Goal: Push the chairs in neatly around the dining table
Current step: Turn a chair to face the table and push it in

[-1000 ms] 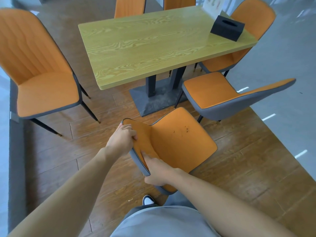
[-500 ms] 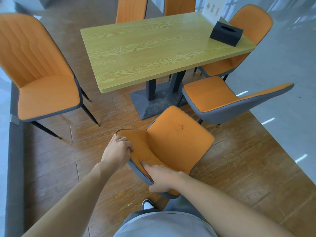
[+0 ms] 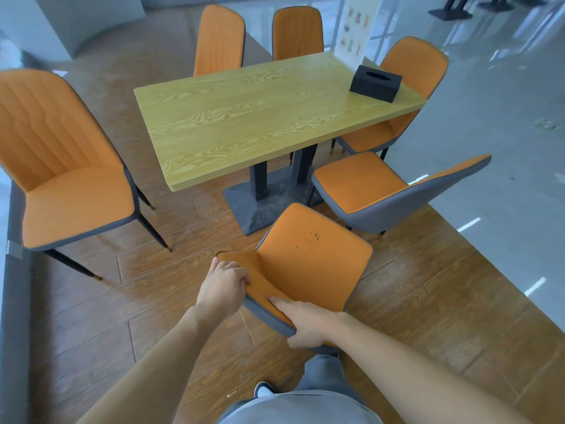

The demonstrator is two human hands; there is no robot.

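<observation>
Both hands, left [image 3: 221, 287] and right [image 3: 307, 324], clasp the near orange padded chair's backrest [image 3: 308, 258]. Pushed askew, it would probably strike the grey pedestal base [image 3: 269, 200] under the yellow woodgrain tabletop [image 3: 260, 117], or the right-hand orange chair [image 3: 385, 191].

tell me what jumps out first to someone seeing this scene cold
Two bare hands, the left hand and the right hand, grip the backrest of an orange chair at the near end of a yellow wood-grain table. More orange chairs ring the table, one on the left standing well out from it. A black tissue box sits at the table's far right corner.
</observation>
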